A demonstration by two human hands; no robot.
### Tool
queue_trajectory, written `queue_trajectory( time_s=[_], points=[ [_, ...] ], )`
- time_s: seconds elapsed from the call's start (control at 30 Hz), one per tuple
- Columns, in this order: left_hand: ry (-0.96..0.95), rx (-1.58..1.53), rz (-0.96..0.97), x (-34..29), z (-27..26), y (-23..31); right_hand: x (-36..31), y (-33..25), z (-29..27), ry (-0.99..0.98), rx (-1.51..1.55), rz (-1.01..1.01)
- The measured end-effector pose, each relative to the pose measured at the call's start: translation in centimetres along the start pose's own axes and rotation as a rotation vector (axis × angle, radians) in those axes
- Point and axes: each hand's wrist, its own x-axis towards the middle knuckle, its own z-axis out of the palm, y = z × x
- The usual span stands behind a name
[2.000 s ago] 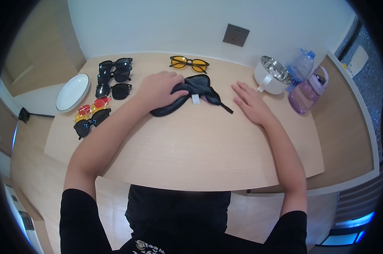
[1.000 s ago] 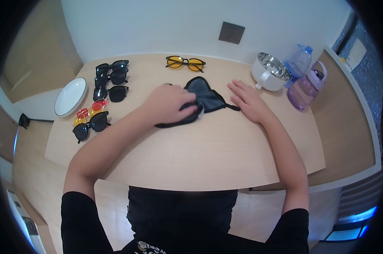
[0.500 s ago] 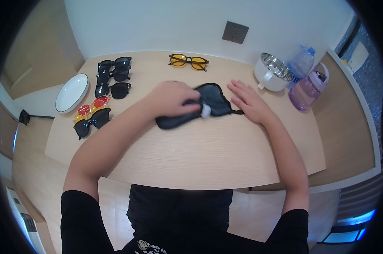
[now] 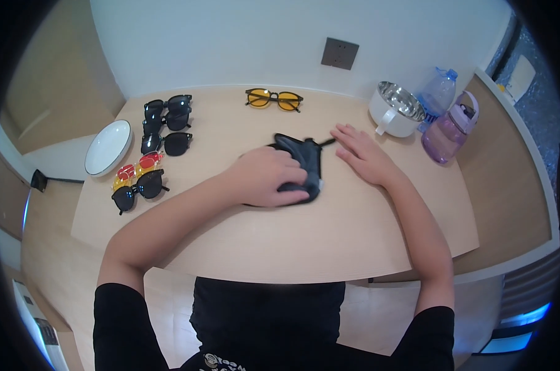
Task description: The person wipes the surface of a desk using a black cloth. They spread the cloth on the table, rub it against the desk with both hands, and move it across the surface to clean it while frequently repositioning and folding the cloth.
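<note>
A soft black leathery glasses case (image 4: 311, 161) with a dark edge and a thin strap lies in the middle of the table. My left hand (image 4: 267, 176) grips it from the left, fingers bent over its top, hiding much of its near left part. A small pale patch shows at its right edge. Beside the strap's end, my right hand (image 4: 363, 154) rests flat on the tabletop with fingers stretched out, holding nothing. Yellow-lensed glasses (image 4: 288, 101) with a black frame stand folded out near the wall, beyond the case.
At the left are several dark sunglasses (image 4: 177, 144), a red-and-yellow pair (image 4: 150, 161) and a white oval dish (image 4: 108, 148). A white steel-lined cup (image 4: 394, 117), a clear blue-capped bottle (image 4: 439, 93) and a purple water bottle (image 4: 445, 136) occupy the right back of the table (image 4: 280, 247).
The black case has turned, its strap swinging toward the wall, and looks more bunched up. My left hand has moved right and nearer to me on it. My right hand stays flat.
</note>
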Motion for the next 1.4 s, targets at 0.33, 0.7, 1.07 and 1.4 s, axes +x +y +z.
queue_trajectory(
  time_s=[0.33,0.7,1.07,1.4],
  points=[
    [-0.085,0.113,-0.202,-0.3,-1.2,-4.5,0.2,0.1,-0.1,0.007,0.023,0.004],
    [-0.089,0.143,-0.417,-1.5,-2.0,-3.8,0.1,-0.7,-0.2,-0.024,-0.019,0.013],
    [-0.034,0.007,0.02,0.2,0.4,1.2,0.4,0.1,0.0,-0.01,0.0,0.007],
    [-0.085,0.284,-0.674,-1.2,-2.9,-6.1,0.2,-0.2,0.0,-0.011,0.018,0.018]
  ],
)
